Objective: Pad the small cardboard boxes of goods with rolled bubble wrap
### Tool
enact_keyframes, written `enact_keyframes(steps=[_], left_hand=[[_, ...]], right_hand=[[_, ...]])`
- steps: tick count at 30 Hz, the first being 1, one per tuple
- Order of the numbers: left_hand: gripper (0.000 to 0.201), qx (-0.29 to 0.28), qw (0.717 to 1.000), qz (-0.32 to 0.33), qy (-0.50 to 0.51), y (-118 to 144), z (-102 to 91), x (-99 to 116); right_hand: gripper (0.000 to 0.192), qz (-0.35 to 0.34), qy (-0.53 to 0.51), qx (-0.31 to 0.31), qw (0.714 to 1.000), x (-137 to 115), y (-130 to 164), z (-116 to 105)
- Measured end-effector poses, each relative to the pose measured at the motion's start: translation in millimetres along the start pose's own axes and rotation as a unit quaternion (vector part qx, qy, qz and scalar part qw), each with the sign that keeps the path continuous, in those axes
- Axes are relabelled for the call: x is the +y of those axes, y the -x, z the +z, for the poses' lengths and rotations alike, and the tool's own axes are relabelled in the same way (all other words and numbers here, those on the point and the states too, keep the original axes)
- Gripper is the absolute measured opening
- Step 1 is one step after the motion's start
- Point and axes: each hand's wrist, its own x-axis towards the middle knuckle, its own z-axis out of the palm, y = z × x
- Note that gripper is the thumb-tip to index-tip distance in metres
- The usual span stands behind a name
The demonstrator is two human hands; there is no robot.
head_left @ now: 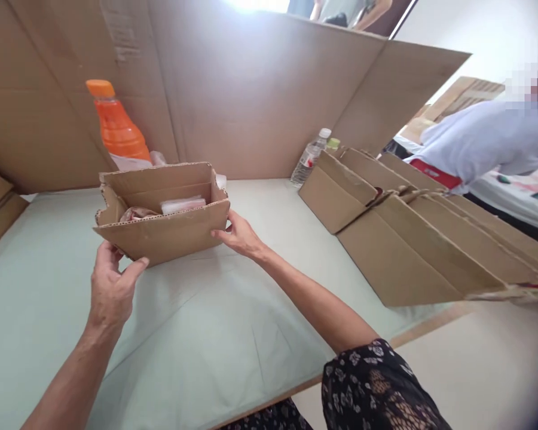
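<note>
A small open-topped cardboard box [174,236] sits on the pale green cloth, slightly tilted, between my two hands. My left hand [114,283] grips its near left corner, thumb along the front wall and fingers behind the corner. At the right end, my right hand [240,235] holds the box with its thumb on the front and the other fingers around the side. Inside lie a stack of clear plastic packets [183,205] and a brownish crumpled item [137,214] that I cannot make out. The lower contents are hidden by the front wall.
Behind the box stands an orange drink bottle [122,134]. A clear water bottle [311,158] leans near larger cardboard boxes [412,251] on the right. Tall cardboard panels [251,101] wall the back of the table [197,346]. A person in a light shirt [488,140] is at far right.
</note>
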Motion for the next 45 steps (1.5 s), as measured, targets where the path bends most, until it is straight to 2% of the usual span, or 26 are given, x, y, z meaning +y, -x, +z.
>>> enact_keyframes(steps=[2,4,8,11,13,16,19,21,24,26,28,30,36,39,42,45], left_hand=[[0.055,0.001,0.999,-0.022,0.037,10.0,9.3,4.3],[0.052,-0.026,0.998,-0.027,0.059,26.5,16.8,14.2],[0.048,-0.160,0.982,-0.046,0.094,56.5,28.3,39.4],[0.047,-0.238,0.963,-0.063,0.109,67.6,36.9,47.5],[0.052,-0.245,0.960,-0.062,0.116,72.6,43.3,46.0],[0.065,-0.205,0.969,-0.070,0.119,83.7,51.0,38.7],[0.068,-0.145,0.980,-0.104,0.086,103.7,52.5,32.1],[0.067,-0.133,0.980,-0.135,0.062,119.8,52.3,30.3],[0.072,-0.164,0.971,-0.161,0.059,137.8,58.7,31.9],[0.078,-0.183,0.967,-0.162,0.071,140.2,71.2,34.2],[0.081,-0.198,0.965,-0.149,0.084,133.6,91.8,36.1],[0.081,-0.228,0.961,-0.120,0.097,119.8,120.6,37.2],[0.087,-0.384,0.916,-0.037,0.106,65.7,233.9,39.8],[0.092,-0.428,0.900,-0.018,0.079,50.3,283.5,39.7],[0.100,-0.437,0.897,-0.007,0.061,44.7,317.9,35.4],[0.108,-0.437,0.898,0.013,0.043,42.5,338.2,26.6]], right_hand=[[0.052,0.018,0.013,0.026,0.999,-3.2,25.1,-5.8],[0.046,0.031,0.037,0.063,0.997,-2.9,65.8,-13.9],[0.043,0.010,0.111,0.132,0.985,11.9,171.0,-32.3],[0.068,-0.002,0.140,0.182,0.973,27.9,231.3,-44.3],[0.096,0.003,0.126,0.191,0.973,36.7,248.4,-49.5],[0.126,0.006,0.074,0.163,0.984,47.5,242.9,-53.0],[0.139,-0.006,0.021,0.119,0.993,55.7,224.1,-49.9],[0.140,-0.024,0.005,0.108,0.994,58.1,215.4,-44.3],[0.129,-0.071,0.009,0.127,0.989,58.8,211.4,-36.0],[0.123,-0.096,0.014,0.153,0.983,60.4,210.9,-35.1],[0.122,-0.096,0.020,0.181,0.979,65.7,208.6,-40.0],[0.123,-0.078,0.027,0.216,0.973,75.6,203.1,-51.1],[0.124,-0.030,0.068,0.340,0.938,122.0,164.3,-108.0],[0.124,-0.013,0.093,0.380,0.920,146.3,140.4,-133.7],[0.122,-0.012,0.108,0.414,0.904,167.7,123.9,-146.1],[0.112,-0.010,0.117,0.432,0.894,184.1,118.6,-144.9]])
